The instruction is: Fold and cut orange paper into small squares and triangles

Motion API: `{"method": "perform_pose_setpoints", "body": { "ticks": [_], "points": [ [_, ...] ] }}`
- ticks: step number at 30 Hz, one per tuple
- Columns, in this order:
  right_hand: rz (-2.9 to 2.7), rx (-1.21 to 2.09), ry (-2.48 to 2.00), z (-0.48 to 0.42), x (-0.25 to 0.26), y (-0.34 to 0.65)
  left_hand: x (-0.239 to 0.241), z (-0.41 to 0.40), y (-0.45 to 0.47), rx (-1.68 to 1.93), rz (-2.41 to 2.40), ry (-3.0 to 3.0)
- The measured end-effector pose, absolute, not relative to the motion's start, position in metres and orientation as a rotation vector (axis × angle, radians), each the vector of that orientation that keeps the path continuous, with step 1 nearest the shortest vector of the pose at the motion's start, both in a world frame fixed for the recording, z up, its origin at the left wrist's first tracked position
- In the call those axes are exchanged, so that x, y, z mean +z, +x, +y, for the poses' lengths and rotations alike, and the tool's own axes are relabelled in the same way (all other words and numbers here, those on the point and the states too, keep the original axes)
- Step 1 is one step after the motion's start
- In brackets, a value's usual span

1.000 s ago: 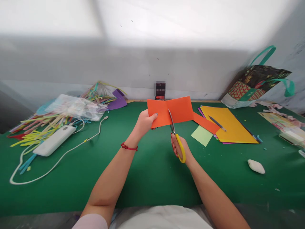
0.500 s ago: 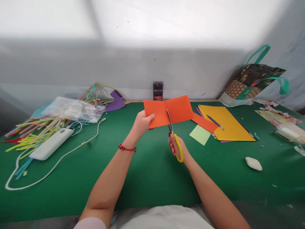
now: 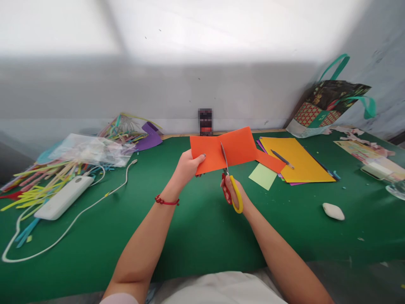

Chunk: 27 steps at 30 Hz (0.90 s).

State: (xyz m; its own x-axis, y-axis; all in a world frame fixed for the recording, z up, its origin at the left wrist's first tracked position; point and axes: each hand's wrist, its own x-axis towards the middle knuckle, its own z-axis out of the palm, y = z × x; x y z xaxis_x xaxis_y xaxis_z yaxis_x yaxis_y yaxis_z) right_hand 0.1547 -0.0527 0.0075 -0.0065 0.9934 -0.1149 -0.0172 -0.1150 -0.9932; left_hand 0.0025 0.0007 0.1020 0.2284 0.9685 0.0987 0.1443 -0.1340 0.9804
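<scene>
My left hand pinches the left end of an orange sheet of paper, thumb on top, holding it up above the table. In my right hand is a pair of scissors with one yellow and one red handle loop. One blade lies over the front of the paper near its middle, pointing up to the crease, and the other blade is hidden behind it. A second orange strip lies on the table behind the sheet's right end, beside a pale green square of paper.
Yellow paper with a pen on it lies to the right. A white case, a patterned bag, a white power bank with a cable, and heaped paper strips stand around the green table.
The scissors' handles have come a little closer to spread apart, with the red loop showing more. The view has shifted slightly to the right; both hands keep their holds.
</scene>
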Motion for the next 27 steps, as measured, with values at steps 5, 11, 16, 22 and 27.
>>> {"method": "perform_pose_setpoints", "body": {
  "ticks": [5,11,16,22,27],
  "points": [
    [-1.178,1.301,-1.247,-0.0525,0.0076,0.1557,0.103,-0.0013,0.0026,1.033,1.09,1.532],
    [-1.162,1.291,-1.195,-0.0532,0.0102,0.1566,0.1022,-0.0044,0.0055,1.034,1.079,1.517],
    [-1.151,1.288,-1.158,-0.0513,0.008,0.1573,0.1001,-0.0058,0.0086,1.016,1.065,1.539],
    [-1.151,1.306,-1.144,-0.0514,0.0074,0.1578,0.1001,-0.0068,0.0102,0.998,1.073,1.531],
    [-1.152,1.288,-1.151,-0.0531,0.0119,0.1589,0.1004,-0.0065,0.0095,0.996,1.061,1.519]
  ]
}}
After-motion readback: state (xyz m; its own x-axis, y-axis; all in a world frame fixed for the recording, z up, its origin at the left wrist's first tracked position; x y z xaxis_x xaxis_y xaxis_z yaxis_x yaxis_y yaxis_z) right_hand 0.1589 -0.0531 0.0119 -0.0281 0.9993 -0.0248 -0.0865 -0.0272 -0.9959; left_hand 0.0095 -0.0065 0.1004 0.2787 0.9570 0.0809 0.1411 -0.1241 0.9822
